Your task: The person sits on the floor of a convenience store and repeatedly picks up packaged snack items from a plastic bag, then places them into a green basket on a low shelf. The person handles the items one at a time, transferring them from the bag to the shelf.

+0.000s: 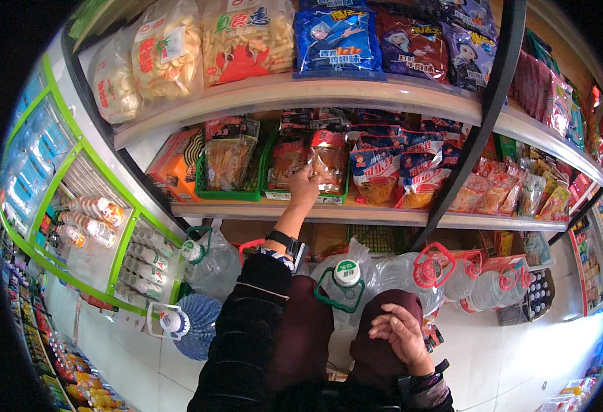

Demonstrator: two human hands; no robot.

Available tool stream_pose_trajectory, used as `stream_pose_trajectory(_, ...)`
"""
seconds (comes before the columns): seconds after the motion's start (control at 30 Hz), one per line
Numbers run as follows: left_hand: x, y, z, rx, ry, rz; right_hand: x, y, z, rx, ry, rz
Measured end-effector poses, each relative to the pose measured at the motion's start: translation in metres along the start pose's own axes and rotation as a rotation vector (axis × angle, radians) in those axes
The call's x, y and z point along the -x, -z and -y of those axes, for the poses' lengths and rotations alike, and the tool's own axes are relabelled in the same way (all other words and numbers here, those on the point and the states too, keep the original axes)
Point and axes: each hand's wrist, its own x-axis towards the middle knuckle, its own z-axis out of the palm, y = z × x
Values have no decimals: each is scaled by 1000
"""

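My left hand (305,184) reaches out to the middle shelf. Its fingers pinch the left edge of a clear snack packet with a red top (329,154), which stands upright at the front of a green plastic basket (345,196). Another red and black packet (286,159) sits to the left in the same basket. A second green basket (229,195) beside it holds clear packets with dark tops (229,157). My right hand (399,332) hovers near my right knee, fingers loosely bent and apart, with nothing in it.
Blue and white snack bags (376,172) stand right of the basket; an orange box (177,165) is at the left. Chip bags (250,41) fill the upper shelf. A black upright post (479,134) crosses the shelves. Large water bottles (345,288) stand below; a green-framed cooler (74,159) is left.
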Motion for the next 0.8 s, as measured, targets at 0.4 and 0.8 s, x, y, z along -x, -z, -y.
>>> stream_pose_trajectory(0.4,29,3,-23,-776,-16,-11,-1,4,-3,-42,-13,12)
stream_pose_trajectory(0.8,-5,18,-27,-809,-43,268,-2,5,-2,-35,-16,25)
